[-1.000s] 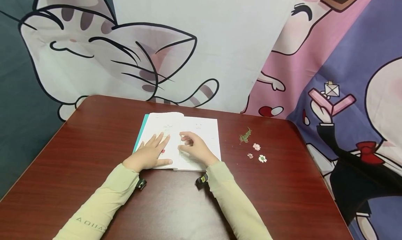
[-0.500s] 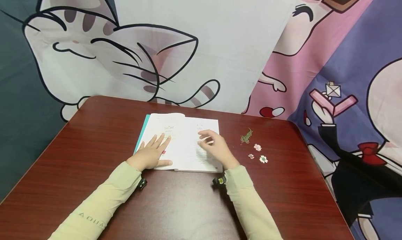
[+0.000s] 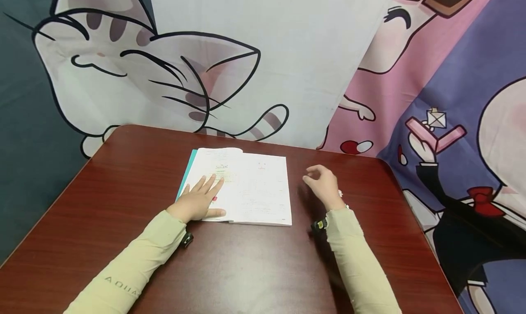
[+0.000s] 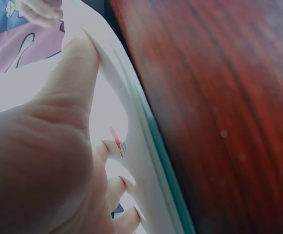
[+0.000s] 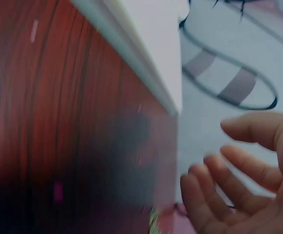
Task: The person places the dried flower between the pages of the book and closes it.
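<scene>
An open book [image 3: 263, 191] with a teal cover edge lies on the table. My left hand [image 3: 195, 203] rests flat on its left page, fingers spread; in the left wrist view the thumb and fingertips touch the paper. A small red mark [image 4: 116, 137] shows on the page beside that hand. My right hand [image 3: 324, 186] hovers right of the book, fingers loosely bent and holding nothing. A small white flower [image 3: 340, 193] peeks out past its edge; the hand hides most of the dried plants there. In the right wrist view a green sprig [image 5: 154, 222] shows below the fingers.
The brown wooden table [image 3: 123, 186] has rounded far corners. A cloth backdrop [image 3: 312, 54] with cartoon figures hangs behind its far edge.
My right hand has moved right, from over the book's middle, across the right page, to above the dried plants, now mostly hidden. The left hand has stayed on the left page.
</scene>
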